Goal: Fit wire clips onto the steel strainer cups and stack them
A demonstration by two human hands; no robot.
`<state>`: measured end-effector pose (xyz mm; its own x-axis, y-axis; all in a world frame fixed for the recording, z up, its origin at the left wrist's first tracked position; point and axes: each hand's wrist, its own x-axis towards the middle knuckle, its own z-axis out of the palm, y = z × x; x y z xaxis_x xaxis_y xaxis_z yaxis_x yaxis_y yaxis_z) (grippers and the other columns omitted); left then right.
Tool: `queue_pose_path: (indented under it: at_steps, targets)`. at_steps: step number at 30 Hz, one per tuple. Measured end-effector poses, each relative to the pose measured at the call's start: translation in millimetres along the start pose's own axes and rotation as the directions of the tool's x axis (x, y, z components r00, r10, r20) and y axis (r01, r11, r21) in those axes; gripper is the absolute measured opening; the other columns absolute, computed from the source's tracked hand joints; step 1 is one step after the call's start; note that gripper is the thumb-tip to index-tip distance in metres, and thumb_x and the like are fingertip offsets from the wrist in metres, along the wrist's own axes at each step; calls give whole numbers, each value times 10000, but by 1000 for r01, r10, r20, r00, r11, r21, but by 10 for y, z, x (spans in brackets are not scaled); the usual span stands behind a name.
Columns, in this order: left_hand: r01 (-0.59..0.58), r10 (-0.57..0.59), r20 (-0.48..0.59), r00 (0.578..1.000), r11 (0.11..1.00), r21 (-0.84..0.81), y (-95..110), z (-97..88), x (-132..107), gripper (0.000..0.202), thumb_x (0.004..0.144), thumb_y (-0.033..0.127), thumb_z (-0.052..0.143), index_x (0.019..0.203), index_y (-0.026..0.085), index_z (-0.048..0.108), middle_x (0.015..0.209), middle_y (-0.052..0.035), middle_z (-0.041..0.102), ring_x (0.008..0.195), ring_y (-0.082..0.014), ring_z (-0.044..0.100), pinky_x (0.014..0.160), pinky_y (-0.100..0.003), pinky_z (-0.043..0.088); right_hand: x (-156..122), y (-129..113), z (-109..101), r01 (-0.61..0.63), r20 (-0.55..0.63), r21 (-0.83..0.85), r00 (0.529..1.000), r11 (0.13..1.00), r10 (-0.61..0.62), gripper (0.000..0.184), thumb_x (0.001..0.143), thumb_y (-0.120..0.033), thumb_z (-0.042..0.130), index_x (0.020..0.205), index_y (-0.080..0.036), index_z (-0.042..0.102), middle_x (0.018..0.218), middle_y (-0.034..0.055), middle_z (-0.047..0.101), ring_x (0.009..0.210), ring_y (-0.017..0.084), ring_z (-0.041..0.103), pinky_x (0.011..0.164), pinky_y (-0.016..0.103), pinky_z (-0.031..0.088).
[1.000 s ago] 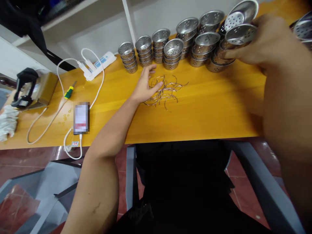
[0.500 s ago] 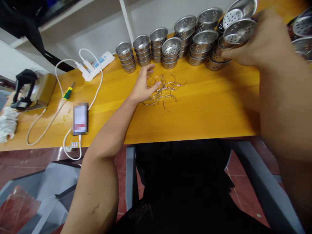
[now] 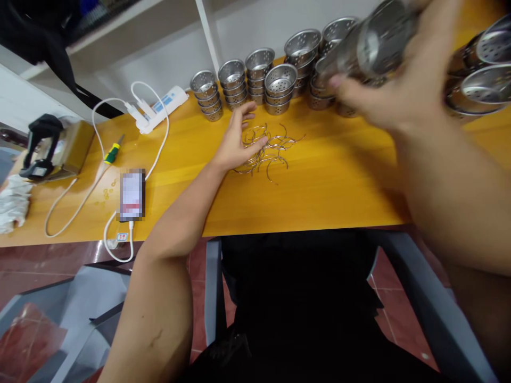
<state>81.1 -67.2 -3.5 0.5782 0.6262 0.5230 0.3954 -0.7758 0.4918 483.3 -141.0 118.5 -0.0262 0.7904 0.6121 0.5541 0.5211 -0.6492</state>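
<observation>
Yellow-orange wooden tabletop point(image 3: 339, 175) set against a white shelving wall, with short stacks of perforated steel cups point(image 3: 279, 88) ranged along its far edge. Left hand point(image 3: 235, 141) lies open and flat, fingers spread, resting on a loose heap of curved wire clips point(image 3: 275, 151) at mid-table; it grasps nothing. Right hand point(image 3: 399, 90) is clenched around a held stack point(image 3: 371, 45) of nested cups, raised clear of the table above the back row and tipped on its side. This stack is smeared by motion, so its count cannot be told. Judged step: cups are lifted from the stock while the clips are kept under the other palm. Bringing the two together would call for one cup parted from the nest and one clip singled out of the tangle, which appears interlocked. Writing: the power strip point(image 3: 159, 103) carries blue print too small to read; the phone point(image 3: 131, 194) screen is obscured; a small tag point(image 3: 123, 235) by the cable end shows red marks, illegible. A screwdriver point(image 3: 113, 151) bears no visible brand.
</observation>
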Motion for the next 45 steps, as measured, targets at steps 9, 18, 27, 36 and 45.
queue_pose_path:
  at_steps: [9, 18, 27, 36, 45]
  targets:
    - [-95, 96, 41, 995, 995, -31, 300, 113, 73, 1147, 1102, 1021, 726, 1950, 356, 336, 1824, -176, 691, 1686, -411, 785, 1459, -670, 666, -413, -387, 903, 36, 378, 132, 922, 991, -83, 1096, 1016, -1103, 873, 1756, -346, 585, 1688, 162, 734, 1630, 509, 680, 1463, 730, 565]
    - [62, -60, -88, 994, 998, 14, 195, -10, 80, 977, 1164, 811, 798, 1909, 357, 359, 1814, -174, 702, 1754, -408, 739, 1569, -691, 575, -100, -362, 269, 73, 419, -225, 908, 972, 28, 732, 1167, -495, 926, 1786, -252, 620, 1865, 280, 597, 1758, 460, 545, 1572, 601, 444]
    - [153, -155, -108, 982, 988, -22, 10, -132, 71, 1152, 1091, 959, 774, 1955, 377, 281, 1904, -211, 620, 1844, -436, 620, 1623, -727, 468, 4, 36, -27, 140, 719, -496, 620, 857, 315, 838, 1015, -234, 1171, 1708, -64, 733, 1665, 304, 776, 1449, 383, 799, 1233, 481, 602]
    - [146, -149, -154, 977, 989, -37, 26, -79, 58, 1105, 1055, 960, 830, 1867, 343, 406, 1857, -202, 651, 1844, -441, 622, 1662, -731, 415, -57, 79, 18, 166, 678, -401, 716, 901, 169, 858, 1070, -371, 1126, 1804, -125, 757, 1834, 355, 661, 1785, 519, 631, 1518, 607, 506]
    - [112, -110, -148, 983, 994, 4, -29, -78, 45, 1087, 1094, 948, 775, 1905, 370, 339, 1891, -199, 619, 1860, -435, 610, 1662, -725, 415, -197, -275, 759, 331, 786, -224, 617, 917, -30, 544, 1227, -730, 778, 1465, -249, 862, 1430, 206, 841, 1303, 432, 826, 1156, 586, 710]
